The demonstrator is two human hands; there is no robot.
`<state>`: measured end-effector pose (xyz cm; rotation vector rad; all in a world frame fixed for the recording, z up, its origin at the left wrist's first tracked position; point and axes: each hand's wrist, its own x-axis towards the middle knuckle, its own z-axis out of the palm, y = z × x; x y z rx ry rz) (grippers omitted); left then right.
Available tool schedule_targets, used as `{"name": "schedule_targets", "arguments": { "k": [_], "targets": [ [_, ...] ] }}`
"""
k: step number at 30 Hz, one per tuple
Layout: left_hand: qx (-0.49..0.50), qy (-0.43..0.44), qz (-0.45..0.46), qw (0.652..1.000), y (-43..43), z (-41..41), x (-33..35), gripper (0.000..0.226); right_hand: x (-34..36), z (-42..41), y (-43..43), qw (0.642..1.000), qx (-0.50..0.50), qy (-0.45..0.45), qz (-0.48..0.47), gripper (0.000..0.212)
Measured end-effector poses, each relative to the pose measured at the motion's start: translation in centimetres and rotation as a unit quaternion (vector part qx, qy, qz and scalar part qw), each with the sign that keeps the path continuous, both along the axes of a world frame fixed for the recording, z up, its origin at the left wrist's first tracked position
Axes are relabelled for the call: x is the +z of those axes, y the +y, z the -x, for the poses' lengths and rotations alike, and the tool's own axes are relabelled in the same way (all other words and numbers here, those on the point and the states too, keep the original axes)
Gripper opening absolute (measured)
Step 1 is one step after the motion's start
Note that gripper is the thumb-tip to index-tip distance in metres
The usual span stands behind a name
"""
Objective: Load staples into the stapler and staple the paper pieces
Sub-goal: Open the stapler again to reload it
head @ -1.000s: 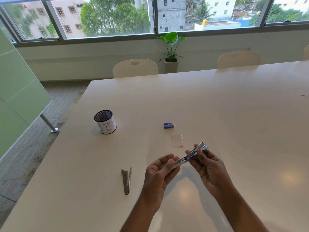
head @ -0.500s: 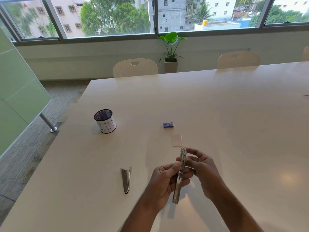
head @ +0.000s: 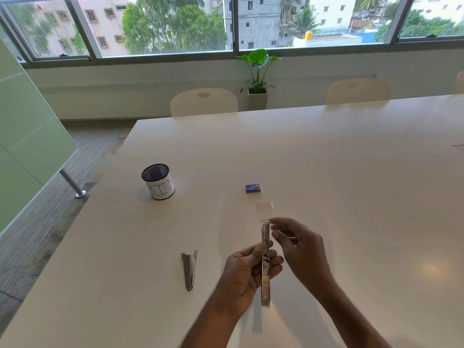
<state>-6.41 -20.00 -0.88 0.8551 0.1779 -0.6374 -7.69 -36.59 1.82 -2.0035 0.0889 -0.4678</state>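
Observation:
My left hand (head: 247,270) grips a slim metal stapler (head: 265,272) around its middle. The stapler is swung open into one long strip that stands upright above the table, and I cannot see whether staples lie in its channel. My right hand (head: 301,249) hovers just right of the stapler's upper end with fingers loosely curled, not touching it and holding nothing that I can make out. A small pale paper piece (head: 265,210) lies just beyond the hands. Farther back sits a small blue staple box (head: 252,188).
A second metal stapler (head: 188,270) lies partly open on the white table (head: 351,197), left of my hands. A black mesh cup (head: 158,182) wrapped in white paper stands at the far left. Chairs (head: 204,101) and a potted plant (head: 258,71) are beyond the far edge.
The stapler turned from a slant across both hands to upright in my left hand. My right hand let go of its upper end and drew slightly right.

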Motion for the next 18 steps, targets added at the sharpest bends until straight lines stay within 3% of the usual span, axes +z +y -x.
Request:
{"name": "schedule_targets", "arguments": {
  "k": [6, 18],
  "targets": [
    [-0.001, -0.006, 0.014, 1.000, 0.06, 0.11, -0.03, 0.032, 0.34, 0.08, 0.00, 0.992, 0.022, -0.057, 0.110, 0.036],
    [-0.004, -0.010, 0.021, 1.000, 0.32, 0.24, -0.75, 0.032, 0.09, -0.80, 0.09, 0.992, 0.041, -0.045, 0.113, 0.023]
  ]
}}
